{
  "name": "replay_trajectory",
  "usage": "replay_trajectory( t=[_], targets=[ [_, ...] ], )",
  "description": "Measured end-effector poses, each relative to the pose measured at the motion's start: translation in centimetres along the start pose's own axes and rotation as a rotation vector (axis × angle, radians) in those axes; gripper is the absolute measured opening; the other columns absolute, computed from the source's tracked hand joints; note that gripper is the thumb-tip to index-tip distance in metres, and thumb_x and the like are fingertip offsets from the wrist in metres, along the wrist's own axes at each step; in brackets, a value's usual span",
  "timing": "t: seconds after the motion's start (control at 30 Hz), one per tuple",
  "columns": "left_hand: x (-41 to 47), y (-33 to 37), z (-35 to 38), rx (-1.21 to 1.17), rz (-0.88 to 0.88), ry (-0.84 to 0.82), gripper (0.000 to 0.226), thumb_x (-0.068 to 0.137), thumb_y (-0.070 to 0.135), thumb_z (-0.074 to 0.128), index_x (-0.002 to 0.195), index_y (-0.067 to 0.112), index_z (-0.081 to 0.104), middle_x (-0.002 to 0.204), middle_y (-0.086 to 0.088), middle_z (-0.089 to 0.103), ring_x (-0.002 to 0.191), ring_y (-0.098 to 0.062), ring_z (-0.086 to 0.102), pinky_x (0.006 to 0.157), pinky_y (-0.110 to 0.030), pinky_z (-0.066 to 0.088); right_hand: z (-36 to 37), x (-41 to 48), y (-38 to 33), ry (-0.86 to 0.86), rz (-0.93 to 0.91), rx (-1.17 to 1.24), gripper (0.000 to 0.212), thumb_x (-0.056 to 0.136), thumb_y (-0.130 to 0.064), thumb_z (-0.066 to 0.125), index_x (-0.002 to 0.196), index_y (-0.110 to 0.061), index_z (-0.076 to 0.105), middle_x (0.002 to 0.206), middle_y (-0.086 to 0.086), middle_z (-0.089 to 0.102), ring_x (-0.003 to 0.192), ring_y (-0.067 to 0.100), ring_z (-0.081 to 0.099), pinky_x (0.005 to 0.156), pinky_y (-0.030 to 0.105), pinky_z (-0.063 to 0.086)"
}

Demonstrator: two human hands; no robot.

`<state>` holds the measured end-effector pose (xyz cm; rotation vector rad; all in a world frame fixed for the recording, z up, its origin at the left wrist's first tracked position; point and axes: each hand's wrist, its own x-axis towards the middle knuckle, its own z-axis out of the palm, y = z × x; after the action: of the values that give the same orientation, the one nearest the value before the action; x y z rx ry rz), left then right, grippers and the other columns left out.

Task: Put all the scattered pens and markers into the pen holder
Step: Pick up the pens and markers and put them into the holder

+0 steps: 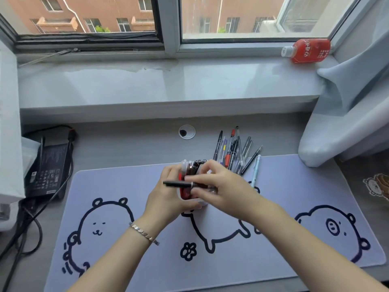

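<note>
A clear pen holder point(186, 193) stands mid-mat with several pens upright in it, their caps showing at its top. My left hand point(166, 197) wraps around its left side. My right hand point(219, 186) hovers over the holder and pinches a black pen point(177, 183) that lies level, pointing left across the holder's front. A loose pile of pens and markers point(233, 151) lies just right of and behind the holder, among them a red-capped marker and a pale blue pen point(255, 171).
The lilac desk mat point(294, 207) with bear drawings covers the desk. A black power brick point(47, 171) and cables sit far left. A red bottle point(308, 50) lies on the windowsill. A curtain point(347, 114) hangs at right. A cable grommet point(187, 132) is behind the holder.
</note>
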<state>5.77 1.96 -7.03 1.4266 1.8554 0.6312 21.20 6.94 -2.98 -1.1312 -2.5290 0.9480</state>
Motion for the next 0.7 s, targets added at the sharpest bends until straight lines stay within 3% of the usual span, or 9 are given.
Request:
replay_trajectory(
  t=[0.1,0.17,0.23,0.3,0.37,0.43,0.53,0.63,0.7],
  targets=[
    [-0.1,0.0,0.0,0.009,0.004,0.002,0.079,0.047,0.051,0.081,0.115,0.038,0.043,0.115,0.020,0.040,0.104,-0.001,0.049,0.082,-0.029,0.049,0.8,0.3,-0.1,0.034,0.000,0.034,0.031,0.088,-0.040,0.047,0.111,-0.028,0.064,0.092,-0.008,0.049,0.072,0.007,0.045,0.067,0.028,0.041],
    [-0.3,0.0,0.0,-0.006,0.005,0.019,0.082,0.045,0.057,0.081,0.115,0.039,0.042,0.115,0.023,0.039,0.103,0.000,0.048,0.083,-0.028,0.048,0.1,0.4,-0.4,0.252,0.079,0.316,0.027,0.088,-0.031,0.042,0.102,-0.021,0.063,0.078,-0.014,0.046,0.069,-0.002,0.045,0.068,0.017,0.040],
    [-0.3,0.0,0.0,-0.005,0.005,0.023,0.082,0.045,0.058,0.081,0.113,0.038,0.042,0.115,0.024,0.039,0.103,0.000,0.048,0.083,-0.030,0.049,-1.3,0.0,-0.3,0.434,0.141,0.593,0.018,0.095,-0.022,0.040,0.099,-0.025,0.057,0.071,-0.008,0.048,0.064,0.002,0.046,0.064,0.007,0.040],
    [-0.3,0.0,0.0,-0.002,0.004,0.019,0.082,0.045,0.057,0.082,0.114,0.038,0.042,0.116,0.024,0.039,0.103,0.000,0.048,0.083,-0.030,0.049,-2.7,-0.7,-0.4,0.564,0.136,0.736,0.020,0.097,-0.014,0.039,0.103,-0.027,0.053,0.072,-0.002,0.057,0.072,0.008,0.054,0.071,0.003,0.042],
    [-0.3,-0.1,-0.1,-0.001,0.002,0.023,0.083,0.044,0.059,0.082,0.114,0.039,0.042,0.116,0.024,0.039,0.104,0.000,0.049,0.081,-0.028,0.049,-3.4,-1.1,-0.7,0.626,0.085,0.803,0.021,0.095,-0.012,0.042,0.102,-0.029,0.053,0.081,-0.008,0.067,0.086,0.006,0.061,0.081,0.008,0.044],
    [-0.3,0.0,-0.1,-0.001,-0.003,0.021,0.083,0.043,0.059,0.082,0.113,0.039,0.043,0.115,0.024,0.039,0.104,0.000,0.049,0.081,-0.028,0.048,-3.2,-1.0,-0.8,0.594,0.068,0.786,0.020,0.093,-0.010,0.049,0.097,-0.028,0.054,0.089,-0.009,0.067,0.087,0.009,0.061,0.080,0.015,0.048],
    [-0.4,0.1,-0.2,0.012,0.000,0.018,0.082,0.044,0.057,0.082,0.113,0.036,0.043,0.115,0.022,0.040,0.101,-0.001,0.048,0.080,-0.028,0.048,-1.4,-0.6,-0.2,0.543,0.079,0.483,0.022,0.084,-0.013,0.058,0.099,-0.029,0.053,0.089,0.002,0.062,0.077,0.011,0.060,0.074,0.023,0.051],
    [-0.3,0.2,-0.2,0.038,0.007,0.016,0.081,0.046,0.050,0.082,0.114,0.031,0.044,0.116,0.018,0.041,0.101,-0.004,0.048,0.080,-0.032,0.050,0.7,-0.7,0.4,0.446,0.078,0.364,0.066,0.081,-0.005,0.061,0.126,-0.042,0.031,0.090,-0.004,0.057,0.069,0.014,0.062,0.065,0.019,0.051],
    [-0.2,0.3,-0.2,0.046,0.004,0.013,0.081,0.047,0.048,0.082,0.116,0.029,0.044,0.118,0.017,0.041,0.101,-0.004,0.048,0.081,-0.036,0.052,1.4,-0.7,0.5,0.446,0.073,0.264,0.072,0.080,-0.007,0.061,0.130,-0.044,0.027,0.091,-0.007,0.058,0.069,0.013,0.063,0.064,0.021,0.050]
  ],
)
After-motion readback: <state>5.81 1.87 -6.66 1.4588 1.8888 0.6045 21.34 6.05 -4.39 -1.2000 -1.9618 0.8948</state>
